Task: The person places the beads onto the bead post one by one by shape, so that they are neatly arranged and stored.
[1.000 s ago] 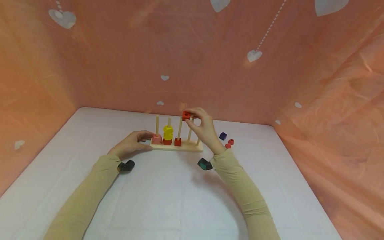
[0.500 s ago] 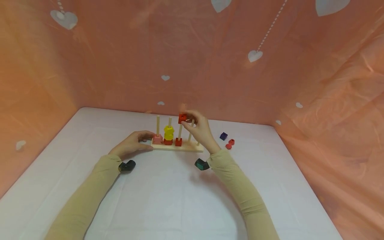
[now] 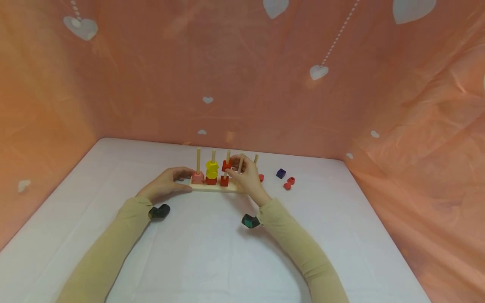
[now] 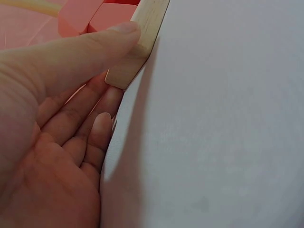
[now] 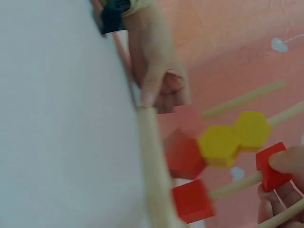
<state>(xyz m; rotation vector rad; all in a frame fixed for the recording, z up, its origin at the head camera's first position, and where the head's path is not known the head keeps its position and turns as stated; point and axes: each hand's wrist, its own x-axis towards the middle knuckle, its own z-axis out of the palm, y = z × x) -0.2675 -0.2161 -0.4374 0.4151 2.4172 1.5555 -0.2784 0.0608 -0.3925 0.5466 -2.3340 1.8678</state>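
My left hand (image 3: 163,183) grips the left end of a wooden peg stand (image 3: 214,189), its thumb (image 4: 126,31) on the front edge and fingers behind. My right hand (image 3: 250,179) pinches a red cube (image 5: 270,173) that is threaded partway down the third peg from the left. Lower on that peg sits another red cube (image 3: 224,181). Yellow hexagonal beads (image 3: 212,169) are stacked over a red bead (image 5: 185,156) on the second peg. A pink bead (image 3: 198,178) rests at the foot of the first. My right fingers partly cover the right-hand pegs.
To the right of the stand, a purple cube (image 3: 281,173) lies on the white tabletop (image 3: 197,252), close to red beads (image 3: 287,186). Another red piece (image 3: 261,177) shows just past my right hand. Pink cloth (image 3: 159,84) with hearts hangs behind.
My right hand has moved left and down, bringing the red cube from beside the third peg's top onto the peg and partway down it. The left hand keeps its grip on the stand.
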